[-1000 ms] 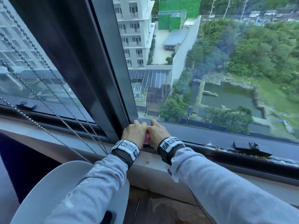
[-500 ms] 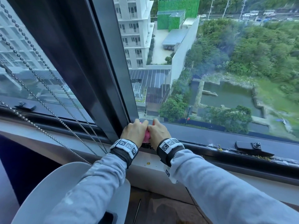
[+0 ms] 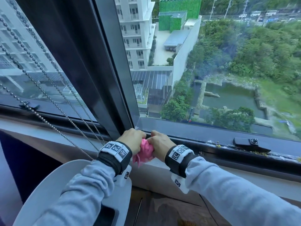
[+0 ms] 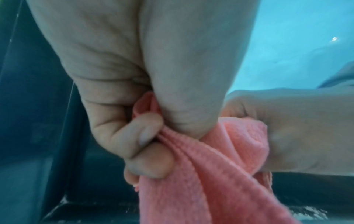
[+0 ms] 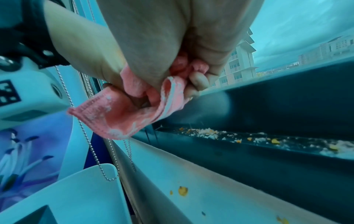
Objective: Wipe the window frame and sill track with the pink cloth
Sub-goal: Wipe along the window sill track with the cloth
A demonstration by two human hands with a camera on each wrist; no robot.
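Head view: left hand point(image 3: 132, 140) and right hand point(image 3: 160, 143) meet at the corner where the dark upright window frame point(image 3: 104, 70) joins the dark metal sill track point(image 3: 211, 146), both bunching the crumpled pink cloth point(image 3: 143, 152) between them. Yellowish crumbs point(image 3: 259, 152) lie farther right along the track.

Left wrist view: curled fingers point(image 4: 141, 133) and thumb pinch gathered folds of cloth, the right hand clamped on its other end.

Right wrist view: the right fingers fold around the cloth, a loose corner point(image 5: 90, 115) hanging free above the crumb-strewn track. The step looks like regathering the cloth mid-wipe; next it needs pressing into the channel and sweeping right through the debris.
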